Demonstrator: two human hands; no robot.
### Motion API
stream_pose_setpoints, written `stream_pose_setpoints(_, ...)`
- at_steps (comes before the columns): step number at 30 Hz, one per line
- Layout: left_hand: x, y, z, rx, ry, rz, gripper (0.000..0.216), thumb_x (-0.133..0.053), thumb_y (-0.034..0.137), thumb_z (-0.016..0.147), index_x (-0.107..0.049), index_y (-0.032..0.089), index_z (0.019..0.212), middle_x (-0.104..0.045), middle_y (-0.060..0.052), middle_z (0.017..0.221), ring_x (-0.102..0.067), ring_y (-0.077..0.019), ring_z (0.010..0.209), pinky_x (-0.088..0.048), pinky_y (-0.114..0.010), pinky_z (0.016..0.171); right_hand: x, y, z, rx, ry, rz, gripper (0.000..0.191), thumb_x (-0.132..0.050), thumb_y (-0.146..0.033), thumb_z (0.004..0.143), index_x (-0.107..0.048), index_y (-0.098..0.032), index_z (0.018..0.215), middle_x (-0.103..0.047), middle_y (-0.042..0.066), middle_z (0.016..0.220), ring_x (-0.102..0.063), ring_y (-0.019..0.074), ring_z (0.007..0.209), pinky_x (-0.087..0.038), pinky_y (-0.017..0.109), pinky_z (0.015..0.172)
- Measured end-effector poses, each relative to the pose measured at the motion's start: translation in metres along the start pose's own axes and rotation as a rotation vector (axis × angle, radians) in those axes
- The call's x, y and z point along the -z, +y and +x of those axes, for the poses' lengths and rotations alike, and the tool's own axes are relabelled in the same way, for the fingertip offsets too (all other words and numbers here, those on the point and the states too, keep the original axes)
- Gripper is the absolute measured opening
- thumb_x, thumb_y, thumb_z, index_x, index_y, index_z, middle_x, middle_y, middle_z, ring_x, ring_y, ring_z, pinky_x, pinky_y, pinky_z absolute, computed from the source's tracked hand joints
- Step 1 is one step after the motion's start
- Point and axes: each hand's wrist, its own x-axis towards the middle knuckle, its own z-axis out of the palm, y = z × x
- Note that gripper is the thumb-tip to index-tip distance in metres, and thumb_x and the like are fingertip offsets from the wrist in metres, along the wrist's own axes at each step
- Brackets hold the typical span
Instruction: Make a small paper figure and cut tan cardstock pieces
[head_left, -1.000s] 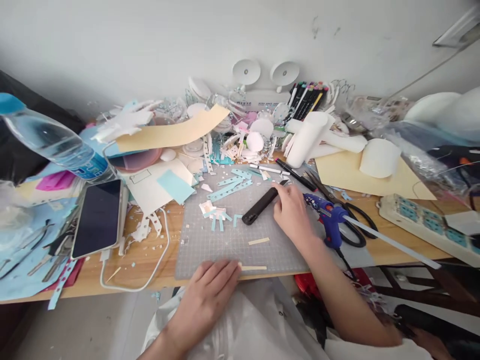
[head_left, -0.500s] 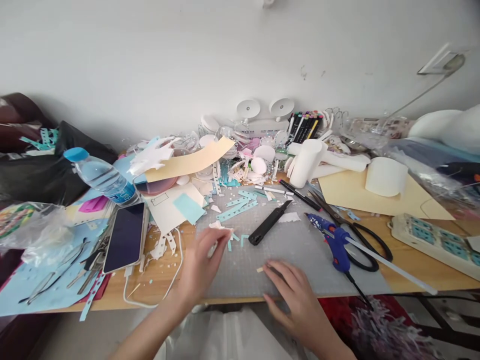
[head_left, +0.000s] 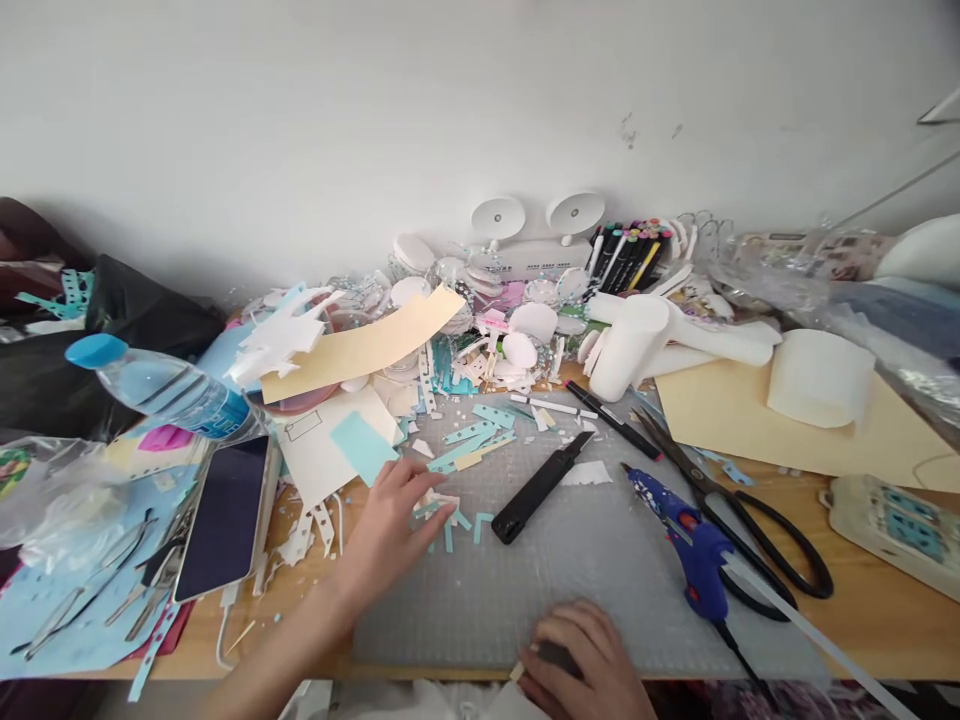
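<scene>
My left hand [head_left: 397,520] is open over the grey cutting mat [head_left: 450,630], its fingers apart beside small whitish paper scraps [head_left: 444,497]. Close beyond its fingertips lie a narrow cream strip [head_left: 484,452] and turquoise punched paper strips [head_left: 469,432]. At the mat's front edge, my right hand [head_left: 589,660] is curled closed, with the end of a small cream strip [head_left: 517,670] poking out at the fingertips. Something dark shows between its fingers, too unclear to name. Between the hands and farther back lies a black utility knife [head_left: 536,495], blade end pointing away.
To the right lie a blue glue gun [head_left: 686,550] with its glue stick, black-handled scissors [head_left: 780,545] and a power strip [head_left: 900,520]. A phone [head_left: 225,520], a water bottle [head_left: 172,390] and tweezers [head_left: 82,590] are at left. Piled craft pieces [head_left: 517,330] line the wall.
My left hand has gone from a pinch to spread fingers, and a cream strip now shows beyond it. My right hand has drawn back to the mat's front edge and curled. The view has shifted.
</scene>
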Motion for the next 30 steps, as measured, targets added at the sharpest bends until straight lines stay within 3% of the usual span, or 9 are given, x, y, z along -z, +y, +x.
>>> stream_pose_setpoints(5,0.000,-0.008,-0.014,0.080,-0.086,0.036,0.026,-0.070,0.022,0.085,-0.068,0.024,0.111,-0.065,-0.007,0.107,-0.058,-0.0272,0.099,-0.051,-0.047,0.089,-0.004,0.005,-0.008,0.022,-0.070,0.001,0.015,-0.069,-0.013,0.084,-0.067,-0.027,0.089,-0.071,-0.004,0.075,-0.067,0.0149,0.069,-0.054,0.032,0.078)
stream_pose_setpoints(10,-0.003,-0.007,-0.012,0.129,-0.115,-0.079,0.017,-0.069,0.017,0.085,-0.066,0.023,0.101,-0.066,-0.006,0.107,-0.058,-0.0268,0.105,-0.050,-0.045,0.091,-0.003,0.006,-0.004,-0.034,-0.068,0.057,0.010,-0.064,-0.014,0.088,-0.064,-0.024,0.085,-0.071,-0.002,0.074,-0.067,0.0150,0.066,-0.053,0.031,0.070)
stream_pose_setpoints(15,0.005,0.003,-0.009,0.186,-0.144,-0.334,0.001,-0.061,0.019,0.090,-0.061,0.020,0.089,-0.069,-0.002,0.090,-0.065,-0.0181,0.086,-0.055,-0.032,0.078,0.006,-0.003,0.018,-0.306,0.094,0.325,0.015,-0.050,-0.012,0.093,-0.058,-0.022,0.085,-0.067,0.001,0.071,-0.065,0.0141,0.061,-0.053,0.023,0.057)
stream_pose_setpoints(20,0.019,0.022,-0.009,0.253,-0.170,-0.632,0.018,-0.063,0.035,0.092,-0.063,0.018,0.096,-0.072,-0.004,0.086,-0.070,-0.0157,0.075,-0.058,-0.026,0.065,0.023,-0.008,0.066,-0.582,0.281,0.502,0.009,-0.054,-0.018,0.096,-0.062,-0.023,0.095,-0.062,-0.002,0.069,-0.060,0.0117,0.054,-0.052,0.018,0.051)
stream_pose_setpoints(24,0.033,0.038,-0.013,0.360,-0.108,-0.933,0.024,-0.073,0.036,0.085,-0.072,0.019,0.101,-0.076,-0.007,0.092,-0.072,-0.0174,0.083,-0.059,-0.027,0.072,0.038,-0.010,0.110,-0.517,0.188,0.760,0.011,-0.054,-0.019,0.097,-0.064,-0.024,0.096,-0.061,-0.002,0.074,-0.060,0.0110,0.060,-0.051,0.018,0.053)
stream_pose_setpoints(30,0.045,0.052,-0.020,0.359,-0.055,-0.977,0.024,-0.077,0.029,0.082,-0.075,0.021,0.105,-0.077,-0.005,0.092,-0.071,-0.0172,0.085,-0.061,-0.028,0.078,0.045,-0.014,0.142,-0.492,-0.081,0.900,0.010,-0.055,-0.021,0.095,-0.062,-0.022,0.101,-0.062,-0.001,0.076,-0.061,0.0115,0.065,-0.049,0.019,0.055)
